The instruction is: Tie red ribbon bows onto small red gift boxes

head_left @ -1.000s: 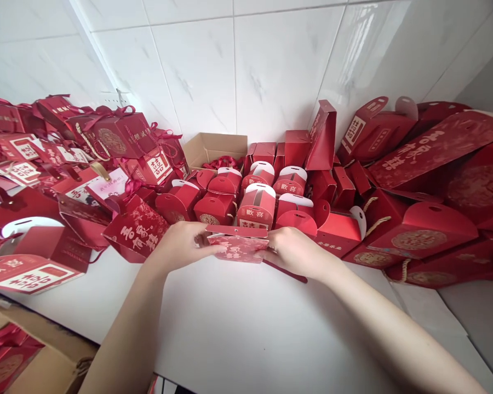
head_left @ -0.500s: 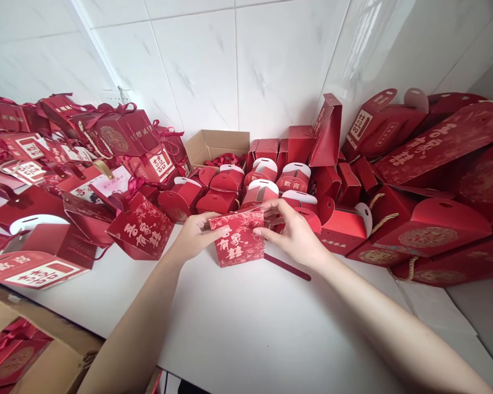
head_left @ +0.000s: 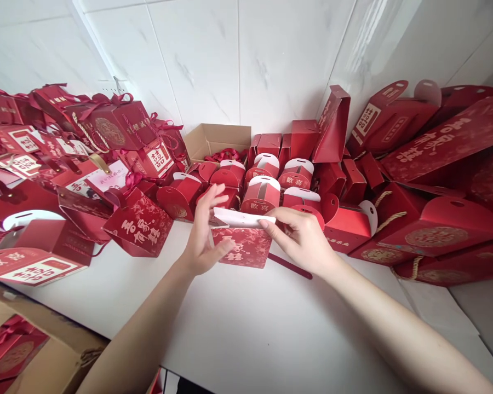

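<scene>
- The red printed box (head_left: 250, 256) is between both hands, above the table (head_left: 263, 328); its white-sided flap (head_left: 242, 219) is at the top.
- The step in hand seems to be folding this flap; the next move probably calls for even pressure along it.
- The right hand (head_left: 306, 235) has a narrow grip, pinching the flap's right end.
- The left hand's (head_left: 203, 246) grip is wide, thumb at the box front.

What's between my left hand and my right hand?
In the head view, a small red box with pale lettering is between the left hand and right hand, its white-faced flap at the top.
</scene>
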{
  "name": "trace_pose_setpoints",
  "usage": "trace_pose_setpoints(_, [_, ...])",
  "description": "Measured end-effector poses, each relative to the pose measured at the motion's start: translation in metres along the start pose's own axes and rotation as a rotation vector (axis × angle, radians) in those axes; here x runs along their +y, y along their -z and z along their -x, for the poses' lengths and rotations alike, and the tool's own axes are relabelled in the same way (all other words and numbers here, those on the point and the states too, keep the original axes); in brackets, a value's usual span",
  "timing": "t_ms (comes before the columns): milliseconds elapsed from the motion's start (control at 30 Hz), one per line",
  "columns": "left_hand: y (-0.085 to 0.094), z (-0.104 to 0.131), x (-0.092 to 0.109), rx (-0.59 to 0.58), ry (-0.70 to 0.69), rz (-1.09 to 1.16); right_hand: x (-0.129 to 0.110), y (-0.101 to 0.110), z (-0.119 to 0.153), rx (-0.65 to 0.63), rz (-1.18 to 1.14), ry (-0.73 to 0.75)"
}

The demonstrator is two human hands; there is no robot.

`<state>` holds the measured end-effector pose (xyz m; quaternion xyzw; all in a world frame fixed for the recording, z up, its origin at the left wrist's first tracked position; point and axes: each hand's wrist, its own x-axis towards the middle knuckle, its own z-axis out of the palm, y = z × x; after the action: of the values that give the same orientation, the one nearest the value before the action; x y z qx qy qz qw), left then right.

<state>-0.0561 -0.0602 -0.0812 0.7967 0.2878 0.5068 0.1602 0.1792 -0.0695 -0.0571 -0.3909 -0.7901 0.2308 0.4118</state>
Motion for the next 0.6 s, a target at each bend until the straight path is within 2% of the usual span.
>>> trace_pose_setpoints(67, [-0.002, -0.001, 0.006, 0.011, -0.164, -0.286, -0.001, 0.002, 0.0, 0.009, -0.029, -0.02])
trace_pose_setpoints(133, [-0.003, -0.003, 0.014, 0.019, -0.272, -0.48, -0.002, 0.003, 0.001, 0.037, -0.116, -0.062])
trace_pose_setpoints(267, [-0.004, -0.004, 0.029, 0.159, -0.445, -0.579, -0.006, 0.005, 0.005, 0.19, -0.177, -0.067])
trace_pose_setpoints(400, [-0.005, -0.002, 0.044, 0.299, -0.607, -0.649, -0.012, 0.011, 0.008, 0.332, -0.071, 0.07])
trace_pose_setpoints(533, [-0.005, 0.01, 0.043, 0.38, -0.665, -0.7, -0.019, 0.015, 0.009, 0.392, 0.008, 0.201])
trace_pose_setpoints(600, [-0.004, 0.021, 0.034, 0.358, -0.469, -0.703, -0.024, 0.016, 0.01, 0.425, 0.024, 0.281])
